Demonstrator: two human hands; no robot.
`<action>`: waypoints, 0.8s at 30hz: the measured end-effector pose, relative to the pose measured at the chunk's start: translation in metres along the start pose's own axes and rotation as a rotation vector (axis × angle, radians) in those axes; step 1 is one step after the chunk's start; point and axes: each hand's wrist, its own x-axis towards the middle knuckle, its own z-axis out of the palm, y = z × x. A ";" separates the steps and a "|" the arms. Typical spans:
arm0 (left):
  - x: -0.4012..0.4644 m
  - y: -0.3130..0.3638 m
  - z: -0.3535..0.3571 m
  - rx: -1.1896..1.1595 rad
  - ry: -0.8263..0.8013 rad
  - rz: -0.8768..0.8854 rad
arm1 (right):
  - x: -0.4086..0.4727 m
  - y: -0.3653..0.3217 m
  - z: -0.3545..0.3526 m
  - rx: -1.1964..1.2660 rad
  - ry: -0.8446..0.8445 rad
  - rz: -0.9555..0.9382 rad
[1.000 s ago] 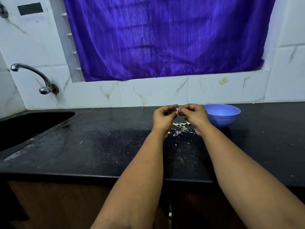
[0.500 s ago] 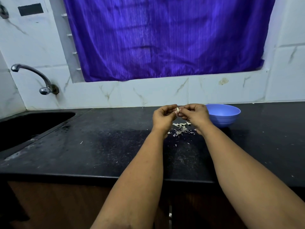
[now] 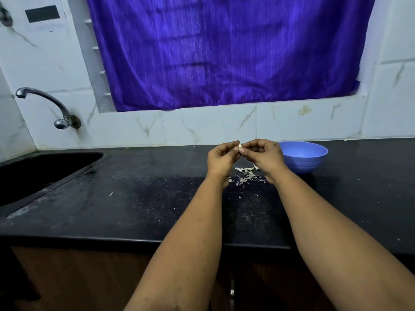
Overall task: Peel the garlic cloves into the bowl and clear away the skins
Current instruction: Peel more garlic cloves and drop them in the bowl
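Note:
A small pale garlic clove (image 3: 240, 149) is pinched between the fingertips of my left hand (image 3: 221, 159) and my right hand (image 3: 265, 157), held above the black countertop (image 3: 134, 198). Directly beneath the hands lies a loose pile of whitish garlic skins (image 3: 246, 176). A blue bowl (image 3: 303, 157) stands just right of my right hand, near the wall; its contents are hidden from this angle.
A black sink (image 3: 38, 171) is set into the counter at the left, with a metal tap (image 3: 47, 106) on the tiled wall above it. A purple curtain (image 3: 224, 52) covers the window. Tiny skin flecks (image 3: 111, 194) dot the counter.
The hands have stayed together above the skins with slight finger shifts; more of the pale clove shows between the fingertips than a second ago.

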 end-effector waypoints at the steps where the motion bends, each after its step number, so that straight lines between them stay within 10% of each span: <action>1: 0.000 0.000 0.000 -0.014 -0.002 -0.002 | 0.000 0.000 0.000 -0.004 -0.002 -0.005; 24: -0.001 0.000 0.000 0.012 -0.018 0.033 | 0.005 0.006 0.001 -0.106 -0.012 -0.016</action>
